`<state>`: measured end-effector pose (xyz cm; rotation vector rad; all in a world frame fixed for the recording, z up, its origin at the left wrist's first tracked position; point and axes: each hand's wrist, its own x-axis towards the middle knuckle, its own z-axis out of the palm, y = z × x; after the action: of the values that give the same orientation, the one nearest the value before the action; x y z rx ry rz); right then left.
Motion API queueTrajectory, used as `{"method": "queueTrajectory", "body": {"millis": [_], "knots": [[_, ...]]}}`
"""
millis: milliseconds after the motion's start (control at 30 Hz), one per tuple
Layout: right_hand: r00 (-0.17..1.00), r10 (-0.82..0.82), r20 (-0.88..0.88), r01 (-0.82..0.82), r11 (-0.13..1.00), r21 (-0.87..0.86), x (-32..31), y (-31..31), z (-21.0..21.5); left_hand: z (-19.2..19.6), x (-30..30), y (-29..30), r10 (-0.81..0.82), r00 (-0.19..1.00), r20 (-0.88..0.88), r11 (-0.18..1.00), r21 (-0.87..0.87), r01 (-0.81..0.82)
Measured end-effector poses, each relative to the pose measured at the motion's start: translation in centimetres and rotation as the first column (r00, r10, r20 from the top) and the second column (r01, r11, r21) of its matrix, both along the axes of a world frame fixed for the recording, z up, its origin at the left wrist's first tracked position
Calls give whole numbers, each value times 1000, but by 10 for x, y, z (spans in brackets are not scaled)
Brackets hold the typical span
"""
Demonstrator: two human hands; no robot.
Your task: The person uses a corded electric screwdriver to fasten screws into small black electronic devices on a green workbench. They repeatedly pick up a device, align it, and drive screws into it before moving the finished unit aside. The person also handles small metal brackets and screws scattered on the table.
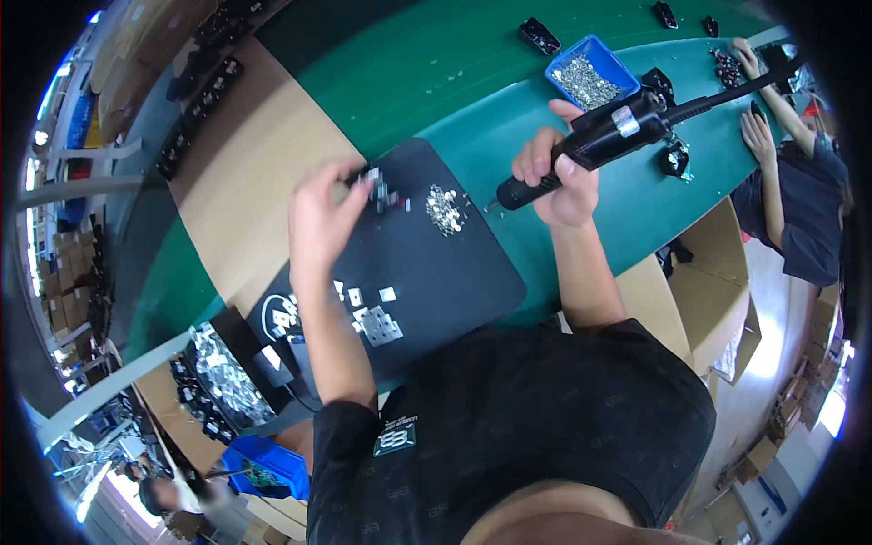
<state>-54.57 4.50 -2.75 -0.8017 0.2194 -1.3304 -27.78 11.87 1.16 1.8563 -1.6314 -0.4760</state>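
Observation:
My right hand (570, 186) is wrapped round a black electric screwdriver (595, 141), its tip pointing down to the left near the black mat's right edge. A thick dark cord runs from its back end to the upper right. My left hand (320, 213) pinches a small dark part (386, 195) with light and reddish bits, smeared by motion, above the black mat (436, 282). Between the two hands lies a pile of small silvery screws or metal bits (444, 211). Several flat whitish metal squares (378, 324) are scattered on the mat beside my left forearm.
A blue bin (590, 74) of small metal pieces stands at the back of the green table (490, 113). Black housings (539, 36) lie around it. At right, a co-worker's hands (758, 136) rest by the table. Left are brown cardboard (263, 163) and a box of silvery pieces (227, 372).

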Motion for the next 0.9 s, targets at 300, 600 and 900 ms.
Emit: {"method": "queueTrajectory", "body": {"millis": [300, 600, 900], "knots": [[995, 93, 25, -89, 988, -130, 24, 39, 25, -38, -51, 115, -26, 998, -49, 997, 73, 30], [953, 270, 139, -245, 954, -173, 44, 73, 44, -21, -57, 117, -242, 965, -100, 908, -373, 189], [986, 144, 79, -129, 976, -175, 40, 67, 43, -40, -68, 93, -211, 961, -178, 892, -438, 115]]}}
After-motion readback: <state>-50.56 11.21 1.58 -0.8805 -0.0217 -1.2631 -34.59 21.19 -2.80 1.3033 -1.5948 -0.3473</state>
